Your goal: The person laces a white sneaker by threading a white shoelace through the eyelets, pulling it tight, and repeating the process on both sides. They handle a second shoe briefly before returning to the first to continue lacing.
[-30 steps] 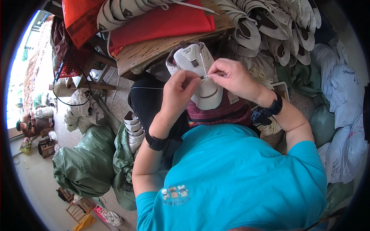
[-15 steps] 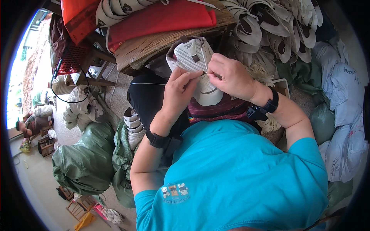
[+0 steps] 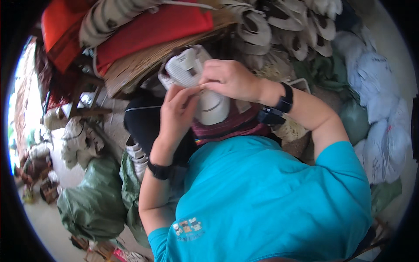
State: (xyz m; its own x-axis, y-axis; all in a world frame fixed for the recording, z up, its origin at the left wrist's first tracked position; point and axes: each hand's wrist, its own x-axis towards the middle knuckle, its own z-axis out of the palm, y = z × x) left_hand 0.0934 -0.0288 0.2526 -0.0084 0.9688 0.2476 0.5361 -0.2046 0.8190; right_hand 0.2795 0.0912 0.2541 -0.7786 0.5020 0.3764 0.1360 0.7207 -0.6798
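A white shoe upper [image 3: 212,112] with a mesh tongue [image 3: 182,70] and dark lining lies over my lap, its toe toward me. Above its middle, my left hand [image 3: 176,109] and my right hand [image 3: 230,81] meet, thumbs and forefingers pinched together at the fingertips. A thin white cord [image 3: 148,107] stretches from my left hand across my dark-clad knee. Whatever sits between my right fingertips is hidden and blurred. Both hands cover part of the shoe's throat.
A wooden bench [image 3: 126,74] ahead carries red cloth [image 3: 152,37] and stacked shoe uppers [image 3: 115,19]. More pale uppers [image 3: 257,28] pile at the far right. Green sacks [image 3: 91,201] stand on the left, white sacks [image 3: 379,87] on the right.
The whole view has shifted, so bench, shoe and hands appear further left. My right fingers have moved in against the left ones, closing the small gap between them.
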